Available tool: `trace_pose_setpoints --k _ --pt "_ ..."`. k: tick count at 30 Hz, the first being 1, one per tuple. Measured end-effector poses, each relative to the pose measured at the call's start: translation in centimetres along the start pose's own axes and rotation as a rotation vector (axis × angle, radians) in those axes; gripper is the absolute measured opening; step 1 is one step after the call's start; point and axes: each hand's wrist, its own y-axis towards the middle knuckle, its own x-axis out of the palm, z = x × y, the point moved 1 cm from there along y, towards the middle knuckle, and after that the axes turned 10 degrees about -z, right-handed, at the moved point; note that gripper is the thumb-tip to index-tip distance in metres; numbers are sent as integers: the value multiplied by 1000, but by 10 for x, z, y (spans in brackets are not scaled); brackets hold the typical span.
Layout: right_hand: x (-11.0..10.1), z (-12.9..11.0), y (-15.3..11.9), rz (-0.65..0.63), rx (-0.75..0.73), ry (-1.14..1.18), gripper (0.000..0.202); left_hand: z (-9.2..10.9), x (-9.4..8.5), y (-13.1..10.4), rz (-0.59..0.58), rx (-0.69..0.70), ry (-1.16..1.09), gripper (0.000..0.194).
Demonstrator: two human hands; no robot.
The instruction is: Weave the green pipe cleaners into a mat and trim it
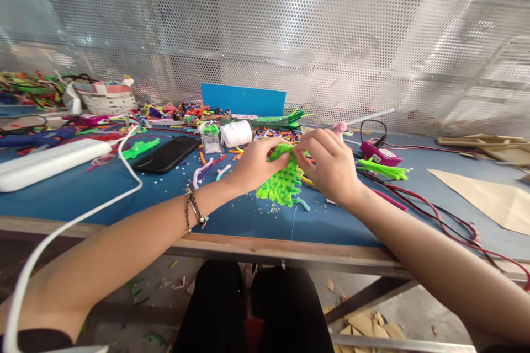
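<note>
A bright green woven piece of fuzzy pipe cleaners (279, 186), with some teal strands in it, hangs between my hands just above the blue tabletop. My left hand (259, 164) is closed on its upper left part, thumb in front. At the upper right edge, my right hand (330, 162) pinches the same piece with thumb and fingertips. The exact spot under the right fingertips is hidden. Short pipe-cleaner bits and white crumbs lie around it, among them a pale blue piece (303, 204) just below its right side.
To the left lie a black phone (169, 154) and a white power strip (53, 162) with its cable. Behind stand a spool of white thread (236, 133) and a blue panel (243, 100). On the right are a magenta device (381, 153), green pipe cleaners (383, 169), wires and brown paper (484, 198).
</note>
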Motion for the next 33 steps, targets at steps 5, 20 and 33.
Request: trace_pose_setpoints --k 5,20,33 --pt "0 5 -5 -48 -188 -194 23 -2 0 -1 7 -19 -40 15" --pt "3 8 -1 55 17 261 25 -4 -4 1 56 6 -74 14" --pt "6 4 -1 -3 190 516 11 -3 -2 1 49 -29 -160 17"
